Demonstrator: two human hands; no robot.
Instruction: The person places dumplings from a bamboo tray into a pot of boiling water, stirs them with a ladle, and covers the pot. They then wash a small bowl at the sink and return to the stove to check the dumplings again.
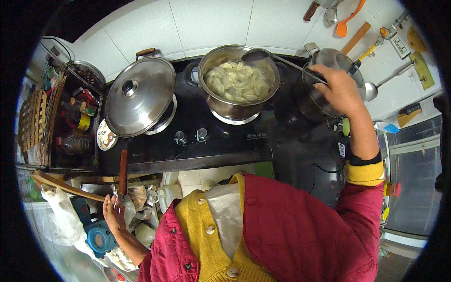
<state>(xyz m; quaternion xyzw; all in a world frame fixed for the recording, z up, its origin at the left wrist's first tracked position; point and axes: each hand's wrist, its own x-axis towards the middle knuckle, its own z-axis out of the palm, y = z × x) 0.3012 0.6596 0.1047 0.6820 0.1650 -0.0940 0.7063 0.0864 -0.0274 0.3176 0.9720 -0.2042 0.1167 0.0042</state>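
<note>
My right hand (336, 88) grips the long metal handle of a ladle (257, 55). The dark ladle head hangs over the back right rim of a steel pot (230, 109). Pale dumplings (239, 81) crowd the cloudy water inside that pot, which stands on the right burner of a black gas hob (225, 141). Low at the left, my left hand (115, 214) has its fingers spread and holds nothing that I can see. Its fingertips are near the end of a curved wooden bar (67, 187) and a reddish-brown wooden handle (123, 171); contact is unclear.
A domed steel lid (141, 97) covers the left burner's pan. Beside it are a patterned plate (106, 135) and a rack of bottles (75, 116). A large metal lid (338, 63) lies behind my right hand. An orange spatula (347, 23) hangs on the tiled wall.
</note>
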